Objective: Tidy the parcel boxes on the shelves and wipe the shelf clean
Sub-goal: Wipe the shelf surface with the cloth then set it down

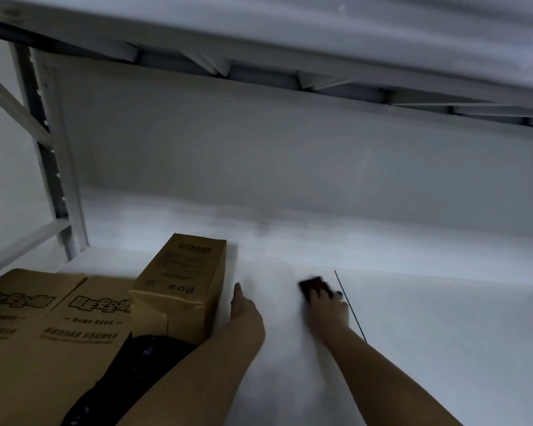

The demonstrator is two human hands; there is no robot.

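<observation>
A tall brown parcel box (182, 281) stands upright on the white shelf (428, 333). Two flat brown boxes (59, 327) with printed lettering lie to its left. My left hand (246, 312) lies flat on the shelf right beside the tall box, fingers straight. My right hand (328, 305) presses a small dark cloth (310, 285) onto the shelf a little to the right. The right hand and the cloth are blurred.
A thin dark seam (350, 305) runs across the shelf just right of my right hand. The shelf above (290, 35) hangs low overhead. A white upright post (53, 155) stands at the back left. A dark sleeve (130, 373) covers part of the flat boxes.
</observation>
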